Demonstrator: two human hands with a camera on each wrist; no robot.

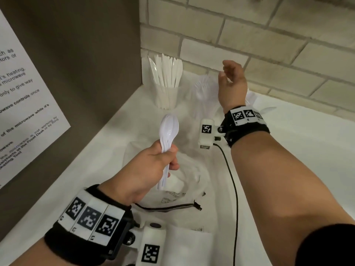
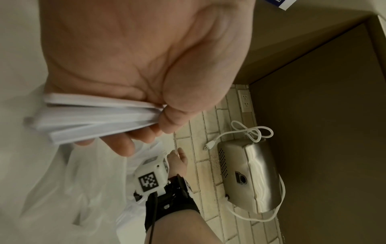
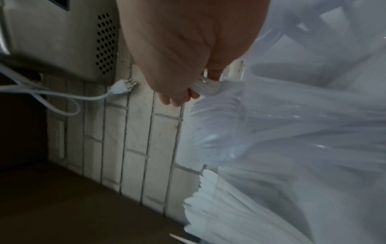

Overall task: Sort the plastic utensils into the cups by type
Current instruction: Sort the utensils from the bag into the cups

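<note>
- Left hand raised over the white surface, fingers curled round a nested stack of white plastic spoons; bowls up, handles down through the fist.
- In the left wrist view, spoon handles fanned out below the palm, clamped between thumb and fingers.
- Right hand lifted at the back near the brick wall, fingers pinching the top of a few white utensils; type not clear, blurred.
- Below the right hand, a second clear cup, barely visible, white utensils standing in it.
- Clear cup of white knives upright in the back left corner, just beside the brown panel and close to the wall.
- Clear plastic bag crumpled on the surface between both forearms, under the left hand.
- Black cable trailing from the right wrist band across the surface toward the near edge.
- Printed paper notice stuck on the brown panel at left.
- Open surface to the right of the right forearm; tight room at the back, cups hemmed by wall and panel.
- Metal appliance with a loose white cord visible in the wrist views.
</note>
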